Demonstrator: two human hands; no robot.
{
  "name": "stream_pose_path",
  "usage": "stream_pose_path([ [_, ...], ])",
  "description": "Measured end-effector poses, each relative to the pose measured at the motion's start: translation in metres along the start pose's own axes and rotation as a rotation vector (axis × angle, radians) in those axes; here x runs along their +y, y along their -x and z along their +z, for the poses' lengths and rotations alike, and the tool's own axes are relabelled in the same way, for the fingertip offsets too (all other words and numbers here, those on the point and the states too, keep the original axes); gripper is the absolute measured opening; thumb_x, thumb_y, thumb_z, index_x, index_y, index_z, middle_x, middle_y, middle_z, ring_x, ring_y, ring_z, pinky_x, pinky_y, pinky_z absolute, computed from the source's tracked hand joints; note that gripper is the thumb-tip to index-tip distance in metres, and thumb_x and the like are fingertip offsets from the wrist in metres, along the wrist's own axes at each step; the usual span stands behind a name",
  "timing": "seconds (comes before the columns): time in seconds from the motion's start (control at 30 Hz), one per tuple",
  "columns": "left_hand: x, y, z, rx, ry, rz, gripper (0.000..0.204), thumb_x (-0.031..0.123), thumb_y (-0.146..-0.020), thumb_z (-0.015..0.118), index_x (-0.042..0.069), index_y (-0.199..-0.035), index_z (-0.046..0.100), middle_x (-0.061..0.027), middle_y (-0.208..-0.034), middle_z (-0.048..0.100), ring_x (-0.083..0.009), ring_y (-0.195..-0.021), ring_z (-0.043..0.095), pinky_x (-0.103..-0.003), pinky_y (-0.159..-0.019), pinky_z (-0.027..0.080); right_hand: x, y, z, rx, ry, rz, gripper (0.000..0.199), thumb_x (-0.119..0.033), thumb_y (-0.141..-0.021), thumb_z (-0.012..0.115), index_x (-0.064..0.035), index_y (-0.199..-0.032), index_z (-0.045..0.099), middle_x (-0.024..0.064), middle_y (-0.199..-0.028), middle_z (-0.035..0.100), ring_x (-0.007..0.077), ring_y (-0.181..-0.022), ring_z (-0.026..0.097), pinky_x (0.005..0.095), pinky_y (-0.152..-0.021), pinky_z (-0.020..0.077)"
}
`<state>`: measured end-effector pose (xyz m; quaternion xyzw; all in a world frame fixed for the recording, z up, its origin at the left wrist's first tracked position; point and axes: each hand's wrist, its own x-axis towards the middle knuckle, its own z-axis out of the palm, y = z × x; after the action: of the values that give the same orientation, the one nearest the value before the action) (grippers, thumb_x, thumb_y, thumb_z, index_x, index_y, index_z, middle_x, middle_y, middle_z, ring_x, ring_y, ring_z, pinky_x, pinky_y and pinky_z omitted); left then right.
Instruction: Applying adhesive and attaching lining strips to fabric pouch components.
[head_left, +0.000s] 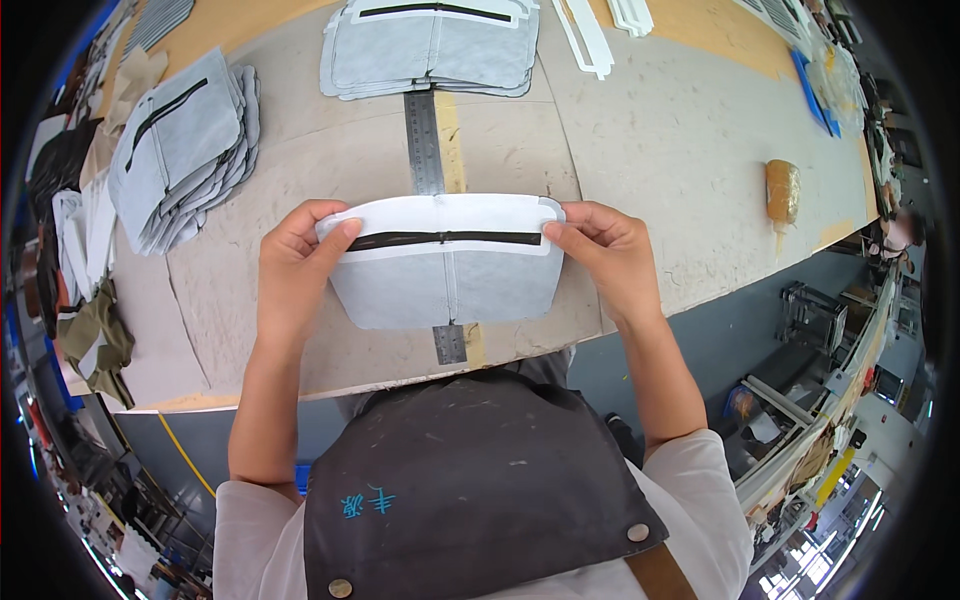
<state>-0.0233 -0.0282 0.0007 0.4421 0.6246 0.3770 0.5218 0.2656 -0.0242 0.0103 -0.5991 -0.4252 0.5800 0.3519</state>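
A light grey fabric panel [447, 288] with a white strip along its upper part and a long black slit is held up between my hands, over the table near its front edge. My left hand [300, 250] pinches its upper left corner, thumb on top. At the upper right corner, my right hand [610, 252] grips it the same way. Beneath the panel runs a steel ruler [424, 150], its middle hidden by the fabric. Just beyond lies a stack of similar grey panels [430, 55] with the same black slits.
Another fanned pile of grey panels [185, 150] lies at the left, beside dark and olive cloth scraps [98, 335]. White cut strips [585, 40] rest at the far side. A bottle of amber glue [782, 195] lies at the right, with a blue tray [815, 90] farther back.
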Motion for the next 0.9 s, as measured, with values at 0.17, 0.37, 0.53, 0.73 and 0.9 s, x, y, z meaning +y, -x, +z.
stream_pose_path([
  [0.17,0.003,-0.002,-0.002,0.032,0.171,-0.083,0.016,0.014,-0.089,0.068,0.002,-0.099,0.065,-0.0025,-0.085,0.069,-0.0063,-0.075,0.059,-0.022,-0.072,0.044,-0.014,0.01,0.008,-0.005,-0.246,-0.034,0.023,-0.007,-0.085,0.071,0.004,-0.105,0.067,0.0098,-0.087,0.071,0.0105,-0.079,0.065,0.0235,-0.073,0.051],
  [0.37,0.0,-0.003,-0.014,0.017,0.251,-0.121,0.017,0.017,-0.089,0.068,0.002,-0.097,0.065,-0.0027,-0.084,0.069,-0.0079,-0.077,0.06,-0.025,-0.075,0.045,-0.023,0.012,0.007,-0.013,-0.218,-0.094,0.022,-0.006,-0.086,0.07,0.0037,-0.105,0.067,0.008,-0.086,0.07,0.0086,-0.076,0.064,0.0224,-0.07,0.0505],
  [0.53,0.001,0.004,-0.02,0.027,0.292,-0.107,0.015,0.017,-0.09,0.067,0.003,-0.096,0.066,-0.0025,-0.084,0.068,-0.0079,-0.075,0.06,-0.024,-0.074,0.045,-0.016,0.007,0.01,0.044,-0.169,-0.117,0.018,-0.003,-0.085,0.069,0.0022,-0.102,0.067,0.0077,-0.088,0.071,0.0097,-0.077,0.064,0.0234,-0.071,0.049],
  [0.73,0.009,0.012,-0.008,0.028,0.368,-0.069,0.015,0.016,-0.088,0.07,0.002,-0.094,0.067,-0.0023,-0.083,0.068,-0.0059,-0.074,0.058,-0.021,-0.072,0.043,-0.003,-0.001,-0.002,0.094,-0.127,-0.114,0.021,-0.006,-0.085,0.071,0.0032,-0.104,0.067,0.0065,-0.09,0.07,0.0089,-0.083,0.062,0.0228,-0.076,0.0473],
  [0.9,0.023,0.019,-0.005,0.039,0.347,-0.095,0.015,0.015,-0.088,0.07,0.001,-0.093,0.068,-0.0027,-0.082,0.069,-0.0058,-0.075,0.058,-0.021,-0.072,0.043,0.008,-0.01,-0.002,0.144,-0.101,-0.064,0.024,-0.009,-0.085,0.071,0.0035,-0.105,0.067,0.0052,-0.09,0.07,0.0079,-0.08,0.06,0.0221,-0.073,0.045],
])
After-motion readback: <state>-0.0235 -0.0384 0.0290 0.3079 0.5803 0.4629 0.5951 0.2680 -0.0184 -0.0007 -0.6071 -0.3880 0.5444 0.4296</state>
